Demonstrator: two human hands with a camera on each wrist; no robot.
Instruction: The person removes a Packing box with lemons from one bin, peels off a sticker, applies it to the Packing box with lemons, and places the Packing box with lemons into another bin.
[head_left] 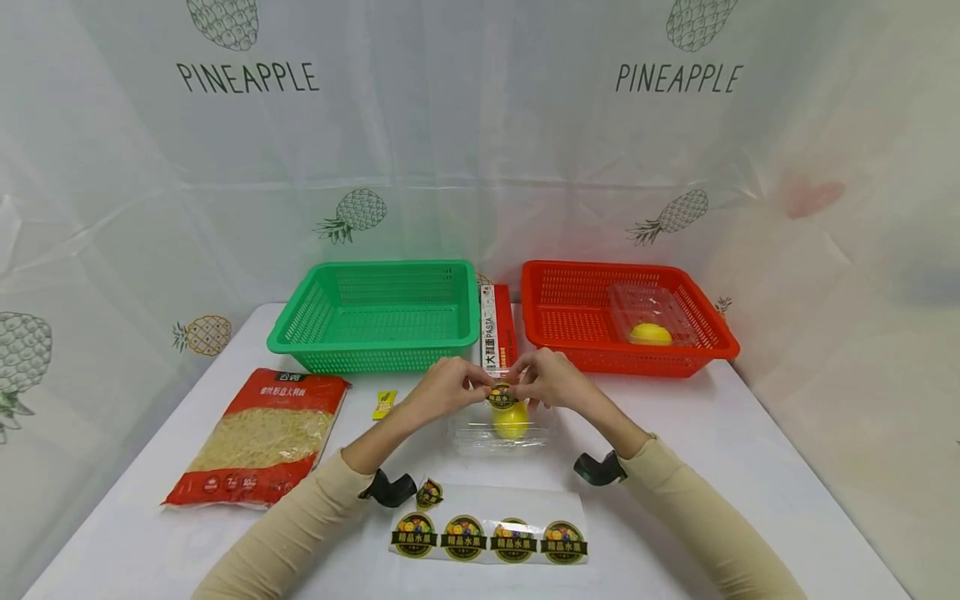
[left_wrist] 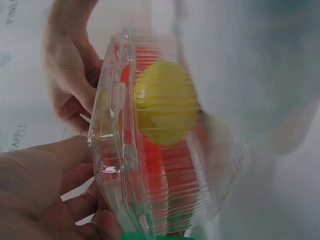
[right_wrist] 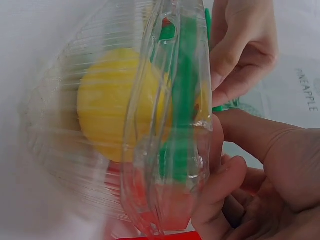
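Note:
A clear plastic clamshell box (head_left: pixel 467 435) with a yellow lemon-like fruit (head_left: pixel 512 423) inside stands on the table before the baskets. Over its lid, a round dark fruit sticker (head_left: pixel 502 397) is pinched by its left edge in my left hand (head_left: pixel 448 388) and by its right edge in my right hand (head_left: pixel 553 380). In the left wrist view, the left hand (left_wrist: pixel 45 182) is close against the lid side, with the fruit (left_wrist: pixel 166 102) showing through ribbed plastic. The right wrist view has the right hand (right_wrist: pixel 265 172) at the lid too; the sticker is mostly hidden there.
A sheet of round stickers (head_left: pixel 510 502) lies in front. To the left are a red pasta bag (head_left: pixel 258 437) and a small yellow packet (head_left: pixel 384 405). Behind stand a green basket (head_left: pixel 375 358), a pasta box (head_left: pixel 497 325) and a red basket (head_left: pixel 570 325) holding another clear fruit box (head_left: pixel 648 304).

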